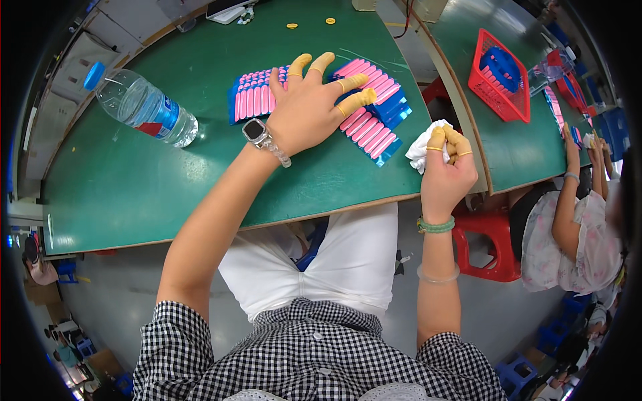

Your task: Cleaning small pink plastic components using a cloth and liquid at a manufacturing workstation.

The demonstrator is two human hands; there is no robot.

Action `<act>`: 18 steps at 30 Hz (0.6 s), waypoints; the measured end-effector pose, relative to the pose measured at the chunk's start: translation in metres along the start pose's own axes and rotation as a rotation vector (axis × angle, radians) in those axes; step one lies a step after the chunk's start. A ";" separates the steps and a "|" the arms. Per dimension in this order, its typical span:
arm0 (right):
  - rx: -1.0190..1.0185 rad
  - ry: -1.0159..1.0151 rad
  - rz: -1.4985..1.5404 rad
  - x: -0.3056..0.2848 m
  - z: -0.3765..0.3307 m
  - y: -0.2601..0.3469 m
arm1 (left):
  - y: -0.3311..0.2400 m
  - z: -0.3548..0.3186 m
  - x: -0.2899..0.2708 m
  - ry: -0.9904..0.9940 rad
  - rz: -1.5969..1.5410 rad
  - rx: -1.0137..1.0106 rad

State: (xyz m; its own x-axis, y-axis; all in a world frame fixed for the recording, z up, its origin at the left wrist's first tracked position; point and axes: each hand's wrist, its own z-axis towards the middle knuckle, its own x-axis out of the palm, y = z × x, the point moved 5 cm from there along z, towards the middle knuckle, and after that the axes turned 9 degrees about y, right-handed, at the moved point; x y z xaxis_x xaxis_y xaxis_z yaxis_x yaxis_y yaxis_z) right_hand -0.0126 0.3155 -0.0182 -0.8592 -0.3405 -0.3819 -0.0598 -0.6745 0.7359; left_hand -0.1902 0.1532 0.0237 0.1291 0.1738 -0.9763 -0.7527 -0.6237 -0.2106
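My left hand (306, 110) reaches over the green table with its fingers spread. Yellow finger cots cover several of its fingertips. Under and beside it lies a group of blue pieces with rows of pink strips (253, 103). To its right, a stack of similar blue-and-pink pieces (374, 83) sits fanned out, with another striped piece (372, 137) nearer to me. Some fingertips rest at the edge of these pieces; whether they press on them I cannot tell. At the table's front edge my right hand (449, 177), also in yellow finger cots, pinches a crumpled white cloth (420, 148).
A water bottle with a blue cap (144, 107) stands on the left. Two small yellow rings (330, 21) lie at the back. Across a gap, a red basket (498, 80) holds blue-and-pink pieces on the neighbouring table, where another person (568, 220) works. A red stool (487, 247) stands below.
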 end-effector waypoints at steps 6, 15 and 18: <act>-0.018 0.044 -0.009 0.003 0.000 -0.002 | 0.026 -0.027 -0.010 -0.306 0.056 0.032; 0.035 0.071 0.144 0.003 0.001 0.006 | 0.040 -0.148 -0.001 -0.044 0.197 -0.040; 0.163 0.207 0.551 0.017 0.001 0.029 | 0.013 -0.169 0.005 0.046 0.038 0.011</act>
State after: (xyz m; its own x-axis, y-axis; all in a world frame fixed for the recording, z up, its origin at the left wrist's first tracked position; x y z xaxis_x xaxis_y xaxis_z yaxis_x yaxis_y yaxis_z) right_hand -0.0292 0.2906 -0.0026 -0.6702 -0.7422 -0.0099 0.2743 -0.2600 0.9258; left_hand -0.0898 0.0174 0.0079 0.1300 0.1146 -0.9849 -0.7649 -0.6205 -0.1731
